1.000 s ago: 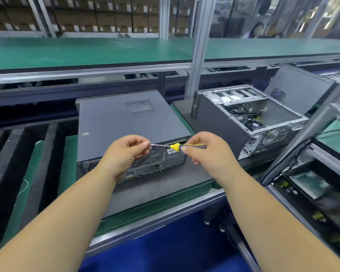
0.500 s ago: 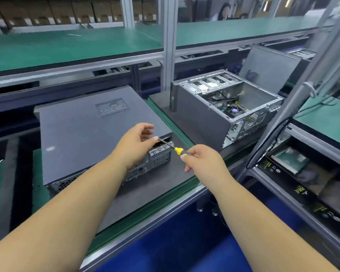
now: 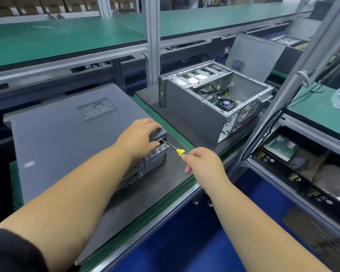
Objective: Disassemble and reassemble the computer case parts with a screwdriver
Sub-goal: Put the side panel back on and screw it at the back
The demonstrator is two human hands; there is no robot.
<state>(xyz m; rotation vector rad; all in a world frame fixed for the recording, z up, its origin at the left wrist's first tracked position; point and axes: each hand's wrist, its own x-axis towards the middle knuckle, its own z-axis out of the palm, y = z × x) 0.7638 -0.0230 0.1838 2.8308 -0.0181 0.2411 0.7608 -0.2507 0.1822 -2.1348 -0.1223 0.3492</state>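
- Here our right hand grips the yellow-handled screwdriver, tip at the rear top corner of the closed case.
- Left hand rests on that corner, fingers curled over the edge, thumb by the tip.
- Case lies on the worktop, cover on: we judge disassembly barely begun.
- Open case beside, panel off.

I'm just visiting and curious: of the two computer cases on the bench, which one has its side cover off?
The right-hand case: its metal frame, cables and fan are exposed. The closed case, under the hands, still wears its flat grey panel.
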